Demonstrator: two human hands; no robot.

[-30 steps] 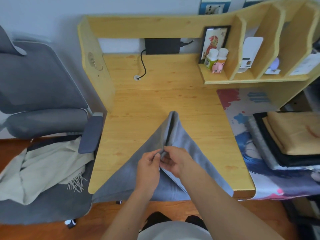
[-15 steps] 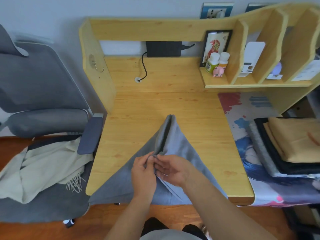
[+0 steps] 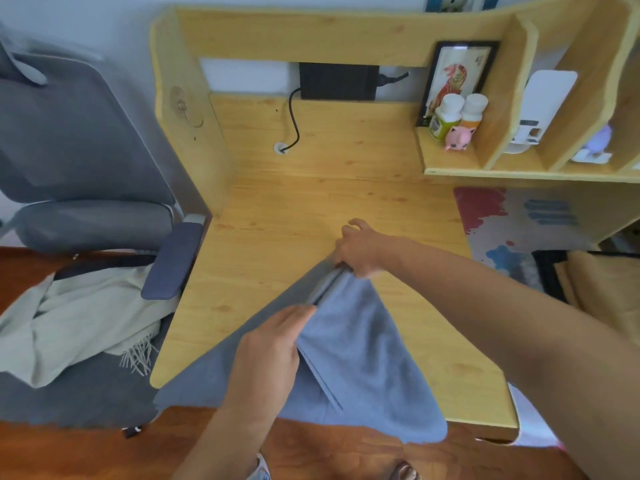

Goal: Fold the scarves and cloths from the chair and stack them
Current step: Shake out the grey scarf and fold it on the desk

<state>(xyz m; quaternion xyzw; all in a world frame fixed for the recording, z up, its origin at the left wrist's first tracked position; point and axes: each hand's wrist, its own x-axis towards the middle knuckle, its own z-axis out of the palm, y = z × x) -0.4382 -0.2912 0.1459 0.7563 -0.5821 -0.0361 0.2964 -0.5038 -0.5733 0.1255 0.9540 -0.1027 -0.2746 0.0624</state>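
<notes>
**foldguy:** ok so vs half a sec ago my hands aren't bunched together anymore. My right hand has slid up the doubled edge to the far tip of the grey cloth, and my left hand is lower down the same edge, closer to me.

**knotty:** what's the grip like on each?

**foldguy:** right: thumb + curled fingers pinching the top corner, index kinda sticking out loose. Left: fingers curled over the folded edge w/ the thumb side on top, holding it. Can't see the undersides of the fingers tho.

**knotty:** and the cloth is where exactly?

**foldguy:** on the wooden desk, front-middle. Looks like a triangle, point away from me, folded seam running between my hands. The bottom part hangs over the front edge of the desk, both sides.

**knotty:** rest of the pile?

**foldguy:** cream scarf w/ fringe is on the seat of the grey chair, left of the desk, partly under the armrest. Folded stack is far right on the printed mat: tan one on top, dark one under it, well apart from the grey cloth.
</notes>
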